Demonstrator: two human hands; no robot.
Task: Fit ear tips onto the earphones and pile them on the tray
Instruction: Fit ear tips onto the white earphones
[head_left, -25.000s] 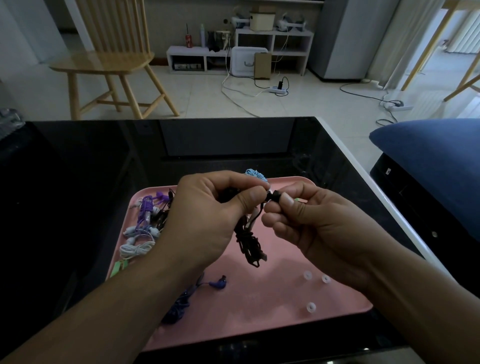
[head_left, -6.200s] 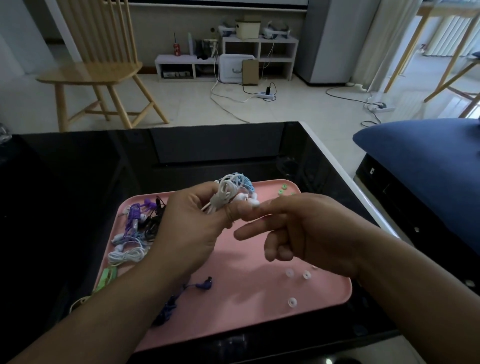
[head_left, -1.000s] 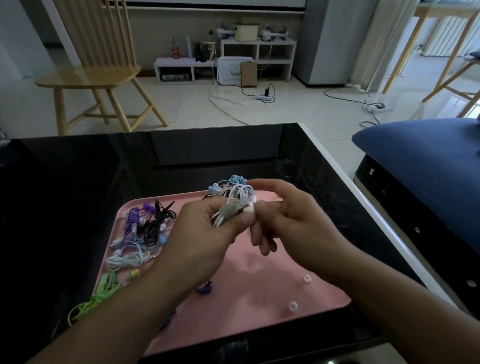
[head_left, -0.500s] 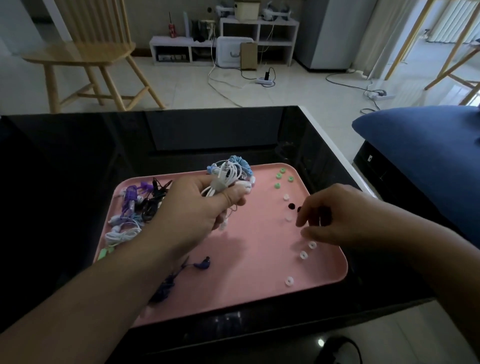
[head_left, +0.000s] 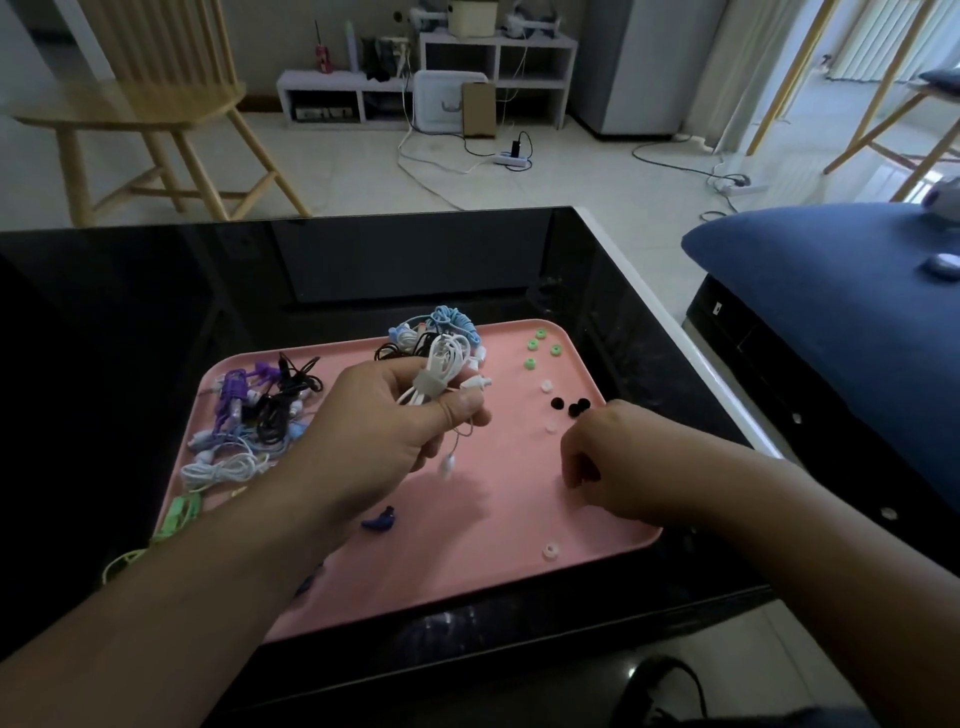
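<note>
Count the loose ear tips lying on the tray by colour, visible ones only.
Green ear tips: 3
Black ear tips: 3
White/clear ear tips: 3
Total: 9 visible on the pink tray; any under the right hand can't be counted.

Both forearms bare all the way to the frame edge, no sleeves visible. Left hand (head_left: 387, 426) and right hand (head_left: 615, 462): no rings, watch, bands or gloves afaict. Thumbnail on the left looks short and plain, no polish. Right hand's nails are turned away from the cam, so can't tell.
</note>
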